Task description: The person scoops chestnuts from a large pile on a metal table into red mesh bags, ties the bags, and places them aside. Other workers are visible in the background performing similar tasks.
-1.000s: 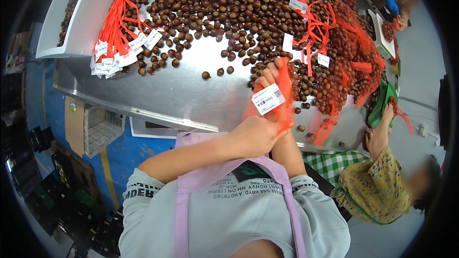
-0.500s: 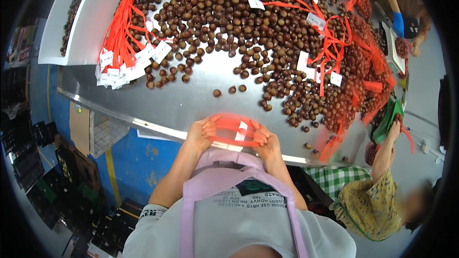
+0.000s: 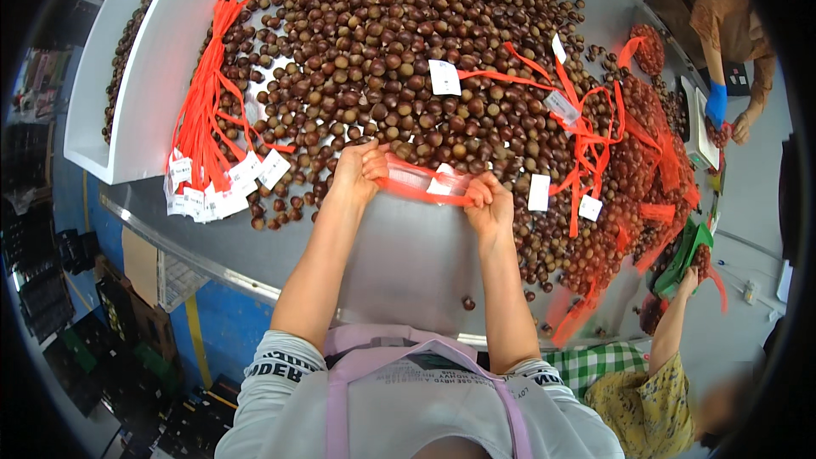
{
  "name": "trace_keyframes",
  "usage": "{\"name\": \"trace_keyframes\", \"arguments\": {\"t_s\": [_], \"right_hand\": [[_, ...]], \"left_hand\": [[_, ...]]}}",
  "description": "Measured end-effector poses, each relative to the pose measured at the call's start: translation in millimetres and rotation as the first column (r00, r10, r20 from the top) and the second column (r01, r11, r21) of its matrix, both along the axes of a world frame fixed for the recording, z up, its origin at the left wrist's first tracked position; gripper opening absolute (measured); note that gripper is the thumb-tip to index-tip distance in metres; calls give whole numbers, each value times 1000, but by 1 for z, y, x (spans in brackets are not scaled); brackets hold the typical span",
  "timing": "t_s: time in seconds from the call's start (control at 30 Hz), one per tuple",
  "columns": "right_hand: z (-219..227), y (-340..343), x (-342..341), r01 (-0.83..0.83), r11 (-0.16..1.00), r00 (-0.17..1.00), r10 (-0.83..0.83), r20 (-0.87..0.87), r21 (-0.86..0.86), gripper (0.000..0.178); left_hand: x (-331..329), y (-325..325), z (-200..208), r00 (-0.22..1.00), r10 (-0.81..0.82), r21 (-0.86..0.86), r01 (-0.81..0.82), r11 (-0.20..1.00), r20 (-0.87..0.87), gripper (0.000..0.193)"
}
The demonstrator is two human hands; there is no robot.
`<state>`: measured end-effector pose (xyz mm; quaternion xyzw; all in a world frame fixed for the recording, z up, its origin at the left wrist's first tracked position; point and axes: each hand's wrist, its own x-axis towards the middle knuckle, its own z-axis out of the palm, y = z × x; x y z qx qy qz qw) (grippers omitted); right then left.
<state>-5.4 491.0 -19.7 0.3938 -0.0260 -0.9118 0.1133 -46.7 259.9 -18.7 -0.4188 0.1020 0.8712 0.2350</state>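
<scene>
Both my hands stretch a red mesh bag [image 3: 410,180] between them, its mouth facing the pile of chestnuts [image 3: 399,59]. My left hand [image 3: 359,172] is closed on the bag's left side, and my right hand [image 3: 490,204] grips its right side. A white label shows through the mesh near my right hand. The bag's far edge lies against the near chestnuts. I cannot tell whether any nuts are inside it.
A bundle of red mesh bags with white tags [image 3: 212,110] lies at the left, beside a white bin [image 3: 140,76]. Filled net bags [image 3: 650,132] heap up at the right. A co-worker's hand [image 3: 687,282] holds a green thing [image 3: 684,259]; another person works by a scale [image 3: 702,132].
My hands have moved forward over the metal table with the mesh bag, from the near edge to the chestnuts. My arms are now stretched out.
</scene>
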Motion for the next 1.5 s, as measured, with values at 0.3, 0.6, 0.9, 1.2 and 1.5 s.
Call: {"name": "trace_keyframes", "arguments": {"t_s": [0.3,0.6,0.9,1.2,1.5], "right_hand": [[4,-4,-92,-134,964,990,138,-1,228,15],[9,-8,-127,-165,822,976,215,-29,545,10],[8,-8,-161,-218,670,953,302,7,710,13],[5,-15,-202,-373,561,824,566,-14,739,20],[27,-35,-204,-237,417,844,536,-27,877,21]], "left_hand": [[-83,30,11,984,-25,-504,-68,861,-176,21],[-95,27,1,986,-17,-508,-71,858,-165,17],[-121,25,-1,983,32,-612,-139,779,-182,15],[-169,33,11,962,-245,-684,98,723,-121,14],[-180,44,10,919,-167,-690,-140,710,-358,17]]}}
